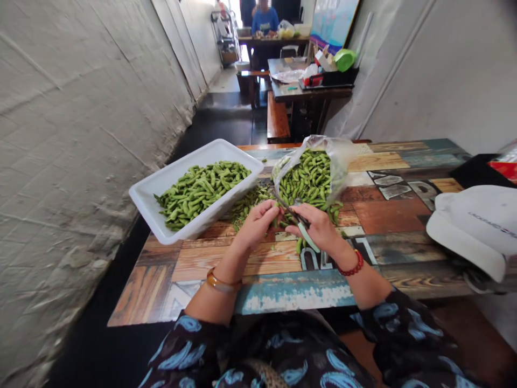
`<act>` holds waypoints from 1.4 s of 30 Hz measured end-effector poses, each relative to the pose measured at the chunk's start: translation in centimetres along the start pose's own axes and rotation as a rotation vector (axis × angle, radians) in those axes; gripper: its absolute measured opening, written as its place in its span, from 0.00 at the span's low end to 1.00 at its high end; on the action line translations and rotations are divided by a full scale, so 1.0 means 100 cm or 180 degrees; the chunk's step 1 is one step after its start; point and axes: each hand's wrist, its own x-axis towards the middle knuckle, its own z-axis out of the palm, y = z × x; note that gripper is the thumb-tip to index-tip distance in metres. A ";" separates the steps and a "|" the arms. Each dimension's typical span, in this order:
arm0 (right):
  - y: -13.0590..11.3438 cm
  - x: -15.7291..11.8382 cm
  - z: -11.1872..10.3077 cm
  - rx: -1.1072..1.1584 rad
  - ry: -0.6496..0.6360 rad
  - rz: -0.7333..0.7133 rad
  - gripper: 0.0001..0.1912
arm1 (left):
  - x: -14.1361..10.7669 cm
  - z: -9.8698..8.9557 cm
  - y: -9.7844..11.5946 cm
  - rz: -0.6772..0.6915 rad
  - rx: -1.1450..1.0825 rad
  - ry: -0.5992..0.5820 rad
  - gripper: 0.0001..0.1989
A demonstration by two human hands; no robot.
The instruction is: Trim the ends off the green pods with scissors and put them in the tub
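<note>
Tub (173,175) taken as landmark; on the table (250,260), pods (194,196) heaped inside. Bag (340,164) right of tub, mouth facing the person, presumably so its pods come easily to hand. Left hand (260,220), just right of tub: thumb and fingers pinched on what looks like one pod, mostly hidden. Right hand (321,226), farther right of tub: closed round the handle of the scissors (309,237), blades reaching the left fingertips; probably held so to leave the blade ends free beside the pinch. Scraps (249,209) lie along the tub's right side. Count: tub 1, bag 1, scissors 1, hands 2, cap (476,215) 1 (far right of tub). Pods in tub, in bag and loose: overlapping, not countable.
</note>
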 end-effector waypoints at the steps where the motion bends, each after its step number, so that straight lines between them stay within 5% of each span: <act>1: 0.001 0.001 -0.002 0.0018 0.0094 0.0134 0.21 | 0.001 -0.001 0.000 -0.0110 -0.0349 0.0025 0.11; 4: 0.005 0.003 -0.008 0.0137 0.0458 0.0556 0.21 | 0.005 -0.005 -0.002 -0.0286 -0.1236 0.0021 0.08; 7: 0.008 0.003 -0.012 0.0221 0.0629 0.0777 0.21 | 0.007 -0.006 -0.007 -0.0269 -0.1162 0.0079 0.05; 15: 0.008 0.003 -0.007 0.0257 0.0589 0.0684 0.20 | 0.004 0.000 -0.030 0.0561 0.2501 -0.0054 0.04; 21: 0.009 0.003 -0.007 0.0220 0.0609 0.0621 0.20 | 0.004 -0.005 -0.028 0.0493 0.3313 -0.0305 0.04; 26: 0.005 0.004 -0.009 0.0224 0.0583 0.0622 0.21 | 0.007 -0.007 -0.015 0.0559 0.2161 -0.0164 0.08; 33: -0.003 0.005 -0.010 0.0140 0.0348 0.0296 0.25 | 0.002 -0.005 -0.001 -0.0182 -0.0513 0.0053 0.17; 42: -0.001 0.001 -0.004 0.0126 0.0068 -0.0104 0.28 | 0.000 -0.002 0.000 -0.0111 -0.0666 0.0189 0.17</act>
